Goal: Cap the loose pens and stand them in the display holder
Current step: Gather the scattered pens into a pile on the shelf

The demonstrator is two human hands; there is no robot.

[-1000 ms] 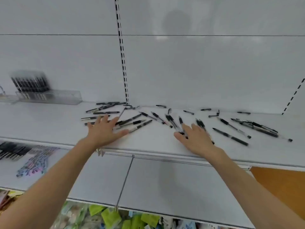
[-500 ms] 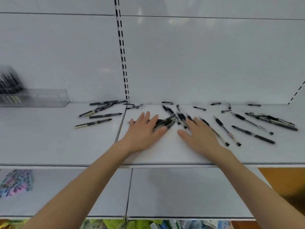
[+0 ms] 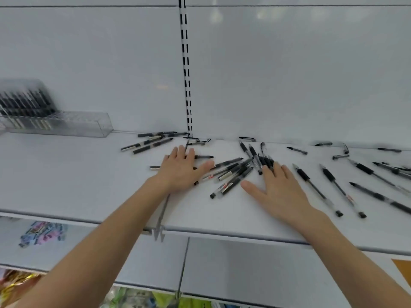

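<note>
The left hand (image 3: 180, 172) lies flat on the shelf (image 3: 77, 174) with straight fingers and hides parts of a few pens (image 3: 203, 156). The right hand (image 3: 279, 192) is flat too, its fingertips on the pile (image 3: 232, 174) between the two hands. Further pens lie to the right, some cut off by the edge. The holder (image 3: 84, 125) stands far left, blurred and cropped; its contents are hard to make out.

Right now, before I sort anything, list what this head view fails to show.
Display holder, head view: motion blur and the left edge hide its pen count.
Left hand: its palm covers parts of the pens beneath, so their caps are unclear.
Pens at far right: cut off by the frame edge.
Packets on the lower shelf: too blurred to identify.
</note>
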